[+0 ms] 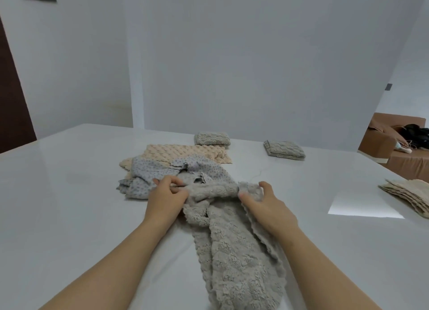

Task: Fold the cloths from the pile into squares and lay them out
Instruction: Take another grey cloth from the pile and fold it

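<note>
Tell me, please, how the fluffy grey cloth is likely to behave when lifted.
Probably floppy: the fluffy grey cloth bunches and twists between the left hand and right hand. Its thick pile likely grips well, not slippery. Its long tail may drag across the table.

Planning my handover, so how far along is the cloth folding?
Done: one grey folded square and a second grey square lie apart at the far side of the table; a beige stack sits at its right edge. In hand: the left hand and right hand grip the fluffy grey cloth, bunched, unfolded. Left: the dotted cloth and peach cloth in the pile.
</note>
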Motion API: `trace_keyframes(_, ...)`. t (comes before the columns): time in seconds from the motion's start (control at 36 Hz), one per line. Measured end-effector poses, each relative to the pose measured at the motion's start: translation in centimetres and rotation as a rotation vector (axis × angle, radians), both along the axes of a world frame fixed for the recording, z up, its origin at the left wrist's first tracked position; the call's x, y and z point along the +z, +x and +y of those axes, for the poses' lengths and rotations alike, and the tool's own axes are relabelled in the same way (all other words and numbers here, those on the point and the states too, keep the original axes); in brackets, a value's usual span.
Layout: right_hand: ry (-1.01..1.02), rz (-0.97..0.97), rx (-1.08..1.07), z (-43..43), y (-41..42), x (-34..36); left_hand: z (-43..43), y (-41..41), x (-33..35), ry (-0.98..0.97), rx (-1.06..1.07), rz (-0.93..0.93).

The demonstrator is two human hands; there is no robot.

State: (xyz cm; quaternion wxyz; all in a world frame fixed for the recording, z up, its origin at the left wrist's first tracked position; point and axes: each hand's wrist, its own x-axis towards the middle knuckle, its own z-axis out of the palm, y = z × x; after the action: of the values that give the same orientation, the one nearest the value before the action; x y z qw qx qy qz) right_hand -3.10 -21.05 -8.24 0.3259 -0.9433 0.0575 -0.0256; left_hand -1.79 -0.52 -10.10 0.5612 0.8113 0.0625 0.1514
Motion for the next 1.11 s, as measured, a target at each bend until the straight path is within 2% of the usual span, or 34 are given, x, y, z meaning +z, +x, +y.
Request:
trace_keyframes(0.06,-0.171,-0.02,-0.034,0.6,0.3,-0.6,-0.2,0.2,-0.1,0.028,-0.002,0.001)
trace_keyframes(0.11,-0.252,-0.088,-0.06,1.1,0.5,-1.2,-0.2,0.5,-0.3,0.064,-0.014,-0.023)
trace_keyframes(0.22,-0.184,-0.204,-0.079,0.5,0.8,-1.4,0.1,0.5,0.0,0.089,-0.067,-0.091)
trace_keyframes(0.31,-0.081,-0.312,-0.008,-0.3,0.9,-1.5,0.8,0.4,0.9,0.039,-0.067,-0.173)
trace_keyframes(0.39,0.13,-0.398,0.016,-0.3,1.1,-1.6,1.5,0.3,1.5,-0.043,-0.039,-0.183)
trace_keyframes(0.5,0.402,-0.356,-0.012,-0.3,2.4,-1.5,2.4,1.4,1.5,-0.111,0.068,-0.139)
trace_keyframes(0.61,0.532,-0.327,-0.065,-0.5,2.2,-1.0,3.1,1.6,1.6,-0.137,0.123,-0.092)
trace_keyframes(0.69,0.517,-0.221,-0.034,-0.6,1.8,-0.5,3.1,1.5,1.5,-0.001,0.073,-0.012)
trace_keyframes(0.83,0.123,-0.057,0.049,-1.1,1.1,-0.5,2.4,0.2,2.4,0.244,-0.165,0.104)
trace_keyframes(0.89,0.076,-0.051,0.049,-1.5,1.1,-0.5,2.3,-0.2,2.6,0.304,-0.245,0.139)
trace_keyframes(0.97,0.159,-0.136,0.054,-1.7,1.2,-0.4,2.7,-0.1,2.3,0.251,-0.293,0.118)
trace_keyframes(1.11,0.299,-0.423,-0.063,-1.3,1.7,-0.6,2.3,0.6,2.2,0.189,-0.081,-0.039)
